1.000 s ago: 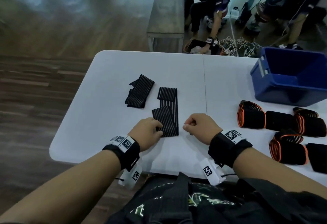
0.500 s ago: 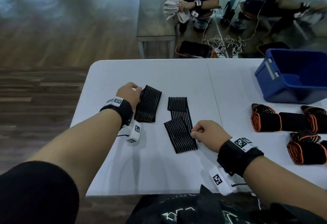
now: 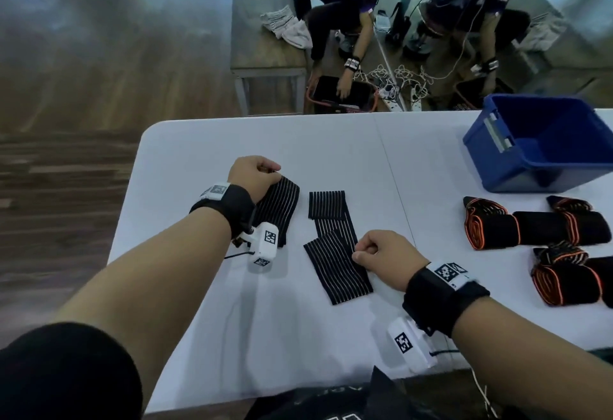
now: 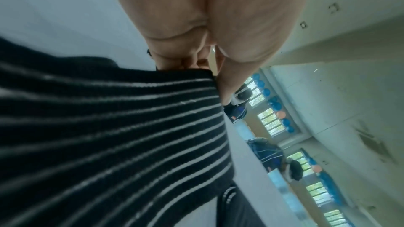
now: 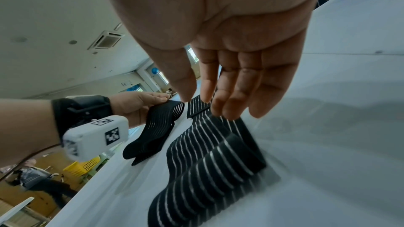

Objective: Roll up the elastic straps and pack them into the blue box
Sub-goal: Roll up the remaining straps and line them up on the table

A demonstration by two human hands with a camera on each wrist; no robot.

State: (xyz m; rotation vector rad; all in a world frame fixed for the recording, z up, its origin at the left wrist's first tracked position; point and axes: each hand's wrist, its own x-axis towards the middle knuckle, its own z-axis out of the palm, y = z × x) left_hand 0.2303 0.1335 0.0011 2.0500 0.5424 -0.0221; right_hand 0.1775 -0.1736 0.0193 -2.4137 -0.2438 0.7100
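Pinching the far end of one striped strap (image 3: 277,207) with the left hand (image 3: 250,177), thumb on top and fingers curled under it. Just to the right of that, the second striped strap (image 3: 335,247) lies loosely folded flat on the white table (image 3: 199,336). Right hand (image 3: 384,258) sits at its near right edge, fingers loosely bent with tips on the fabric, not really gripping anything. Blue box (image 3: 530,167) is well off to the right, with black-and-orange rolled straps (image 3: 491,227) lying on the table just in front of it
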